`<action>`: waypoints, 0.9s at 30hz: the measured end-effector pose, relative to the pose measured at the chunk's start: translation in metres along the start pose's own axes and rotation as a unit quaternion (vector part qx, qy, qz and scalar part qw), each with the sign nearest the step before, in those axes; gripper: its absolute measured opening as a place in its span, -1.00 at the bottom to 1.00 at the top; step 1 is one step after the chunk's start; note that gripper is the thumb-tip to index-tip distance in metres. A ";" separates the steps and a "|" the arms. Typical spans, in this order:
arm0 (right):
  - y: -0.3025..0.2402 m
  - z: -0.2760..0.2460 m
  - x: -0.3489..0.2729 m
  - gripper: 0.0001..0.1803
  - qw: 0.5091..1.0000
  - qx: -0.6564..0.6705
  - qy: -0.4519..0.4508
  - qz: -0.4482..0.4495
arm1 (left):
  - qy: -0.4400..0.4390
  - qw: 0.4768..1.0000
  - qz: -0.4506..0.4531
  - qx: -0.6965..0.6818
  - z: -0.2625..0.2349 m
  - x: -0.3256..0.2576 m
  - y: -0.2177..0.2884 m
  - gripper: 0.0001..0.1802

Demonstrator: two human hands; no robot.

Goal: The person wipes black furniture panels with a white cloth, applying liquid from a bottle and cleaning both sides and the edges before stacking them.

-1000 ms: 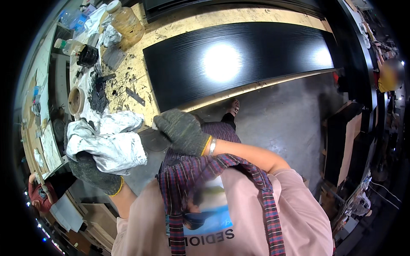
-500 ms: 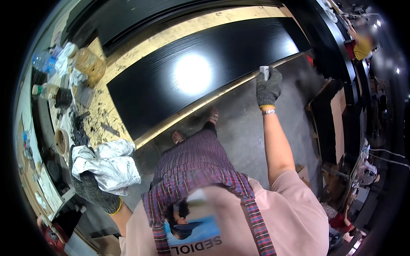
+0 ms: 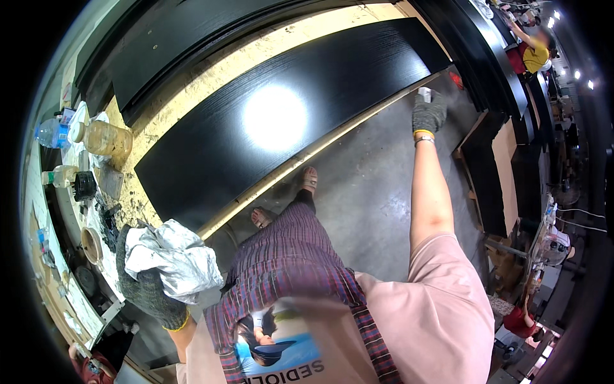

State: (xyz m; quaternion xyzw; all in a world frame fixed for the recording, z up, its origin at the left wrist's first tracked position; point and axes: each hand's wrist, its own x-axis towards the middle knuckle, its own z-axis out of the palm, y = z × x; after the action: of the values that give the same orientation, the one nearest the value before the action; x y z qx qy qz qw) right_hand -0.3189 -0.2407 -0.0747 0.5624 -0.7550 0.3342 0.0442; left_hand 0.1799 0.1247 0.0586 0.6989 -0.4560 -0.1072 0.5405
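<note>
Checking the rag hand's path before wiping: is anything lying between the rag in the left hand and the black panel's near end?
Nothing visible. The left hand holds the crumpled white rag just off the near end of the black panel. The jar and other clutter sit off to the left on the stained bench, outside that gap.

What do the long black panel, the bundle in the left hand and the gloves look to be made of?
Black panel: probably wood or board with a glossy black coat; faint grain lines, and a lamp glare shows on it. Bundle: likely soft cloth, grey-white, crumpled in folds, though its slight sheen leaves that open. Left hand and right hand wear grey knit gloves, apparently fabric, with yellow cuffs.
</note>
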 end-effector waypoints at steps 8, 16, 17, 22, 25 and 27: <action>-0.178 -0.005 -0.087 -0.58 0.916 0.328 -0.180 -0.144 | 0.063 0.978 -0.172 -0.102 -0.019 -0.024 0.017 -0.41; -0.425 -0.008 -0.315 -0.65 0.679 0.422 -0.419 -0.431 | 0.136 0.973 -0.180 0.048 -0.078 -0.092 0.006 -0.43; -0.444 -0.004 -0.335 -0.70 0.664 0.403 -0.419 -0.470 | 0.151 0.973 -0.167 0.055 -0.086 -0.100 0.001 -0.49; -0.516 0.012 -0.418 -0.61 0.603 0.295 -0.474 -0.569 | 0.232 0.951 -0.195 0.057 -0.120 -0.141 -0.005 -0.50; -0.530 0.020 -0.443 -0.57 0.606 0.291 -0.421 -0.609 | 0.262 0.941 -0.210 0.044 -0.129 -0.157 -0.009 -0.50; -0.525 0.011 -0.449 -0.55 0.596 0.330 -0.407 -0.608 | 0.274 0.938 -0.212 0.027 -0.132 -0.158 -0.014 -0.51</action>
State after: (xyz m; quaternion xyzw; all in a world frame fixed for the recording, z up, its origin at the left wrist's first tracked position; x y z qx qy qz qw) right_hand 0.3094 0.0459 -0.0433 0.9451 -0.0154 0.1927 -0.2635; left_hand 0.1831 0.3303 0.0440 0.7959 -0.1342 -0.0116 0.5903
